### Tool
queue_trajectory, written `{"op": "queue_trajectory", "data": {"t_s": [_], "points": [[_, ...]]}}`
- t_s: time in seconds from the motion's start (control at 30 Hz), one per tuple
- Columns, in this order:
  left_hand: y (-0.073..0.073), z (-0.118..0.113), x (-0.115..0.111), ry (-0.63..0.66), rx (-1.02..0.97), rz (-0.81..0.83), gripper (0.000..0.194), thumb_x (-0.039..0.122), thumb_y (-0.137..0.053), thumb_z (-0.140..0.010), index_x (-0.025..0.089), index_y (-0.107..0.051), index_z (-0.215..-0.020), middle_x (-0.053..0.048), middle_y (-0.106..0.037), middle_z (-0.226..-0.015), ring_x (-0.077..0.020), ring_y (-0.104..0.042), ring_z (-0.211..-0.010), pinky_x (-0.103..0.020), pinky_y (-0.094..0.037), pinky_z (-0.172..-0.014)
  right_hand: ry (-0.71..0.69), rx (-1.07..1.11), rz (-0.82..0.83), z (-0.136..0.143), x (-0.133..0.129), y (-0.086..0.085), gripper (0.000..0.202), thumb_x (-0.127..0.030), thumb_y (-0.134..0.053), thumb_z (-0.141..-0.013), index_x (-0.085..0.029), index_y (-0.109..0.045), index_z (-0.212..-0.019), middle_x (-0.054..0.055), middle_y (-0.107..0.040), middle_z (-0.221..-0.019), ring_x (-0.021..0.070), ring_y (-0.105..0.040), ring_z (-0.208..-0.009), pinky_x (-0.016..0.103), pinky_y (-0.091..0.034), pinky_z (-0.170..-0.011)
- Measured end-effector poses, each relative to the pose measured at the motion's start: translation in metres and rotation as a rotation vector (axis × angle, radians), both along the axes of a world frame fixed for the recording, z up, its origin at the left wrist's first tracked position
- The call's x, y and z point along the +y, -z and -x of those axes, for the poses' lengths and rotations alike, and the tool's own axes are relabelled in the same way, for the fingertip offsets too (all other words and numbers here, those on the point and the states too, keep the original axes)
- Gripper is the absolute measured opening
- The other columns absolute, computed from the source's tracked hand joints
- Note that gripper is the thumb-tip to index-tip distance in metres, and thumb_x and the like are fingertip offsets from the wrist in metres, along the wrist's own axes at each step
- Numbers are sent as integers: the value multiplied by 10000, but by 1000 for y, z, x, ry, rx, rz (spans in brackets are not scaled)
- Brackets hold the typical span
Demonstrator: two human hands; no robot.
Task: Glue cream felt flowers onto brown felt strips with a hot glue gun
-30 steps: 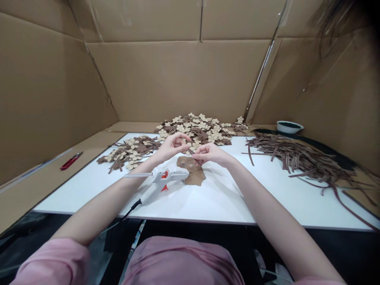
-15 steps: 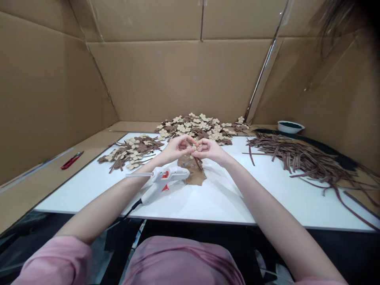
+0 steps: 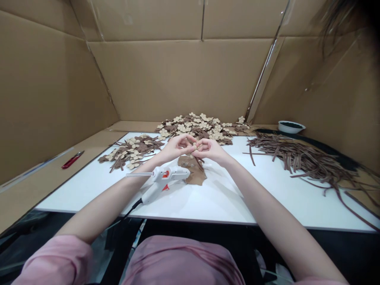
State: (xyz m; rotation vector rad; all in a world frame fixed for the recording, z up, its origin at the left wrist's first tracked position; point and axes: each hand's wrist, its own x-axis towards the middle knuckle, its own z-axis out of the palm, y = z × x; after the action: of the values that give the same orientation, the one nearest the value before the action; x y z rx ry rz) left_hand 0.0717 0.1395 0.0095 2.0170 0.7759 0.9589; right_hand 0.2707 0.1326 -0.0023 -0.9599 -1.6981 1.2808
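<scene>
The bare left hand (image 3: 180, 146) and right hand (image 3: 211, 150) largely hide the small cream flower-shaped piece (image 3: 195, 147) between them. A white plastic glue gun (image 3: 162, 181) covers part of the ragged brown scrap (image 3: 196, 178); blurred dark hair (image 3: 337, 18) runs off at upper right.

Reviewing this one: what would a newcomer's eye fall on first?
Probably the heap of cream and brown flower cutouts at the far side of the white board. In front of it, the left hand and right hand pinch a cream flower. Nearer the camera sits a white glue gun.
</scene>
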Motion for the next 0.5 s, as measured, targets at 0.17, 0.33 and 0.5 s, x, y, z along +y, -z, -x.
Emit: {"op": "queue_trajectory", "data": {"t_s": [0.17,0.33,0.5], "points": [[0,0,0,15,2,-15,402,414,-702,-794,150,-589,-1075,-39,-652,-805,-135,-623,-720,-228,-472,-663,-4,-2,-7,-1,2,2,414,-351,-832,-586,-164,-583,-860,1,-639,-647,129,-585,-573,245,-424,-527],[-1,0,0,39,5,-28,400,427,-690,-806,154,-581,-1077,-29,-646,-777,-136,-626,-710,-224,-461,-651,-3,2,-2,-1,2,3,431,-332,-837,-588,-166,-578,-890,0,-647,-669,137,-612,-606,252,-461,-562],[-1,0,1,39,39,-73,365,415,-669,-825,155,-581,-1065,-31,-653,-768,-136,-625,-706,-220,-443,-634,-12,7,-7,-1,3,4,454,-338,-840,-593,-183,-541,-899,5,-667,-708,160,-649,-665,269,-488,-613]]}}
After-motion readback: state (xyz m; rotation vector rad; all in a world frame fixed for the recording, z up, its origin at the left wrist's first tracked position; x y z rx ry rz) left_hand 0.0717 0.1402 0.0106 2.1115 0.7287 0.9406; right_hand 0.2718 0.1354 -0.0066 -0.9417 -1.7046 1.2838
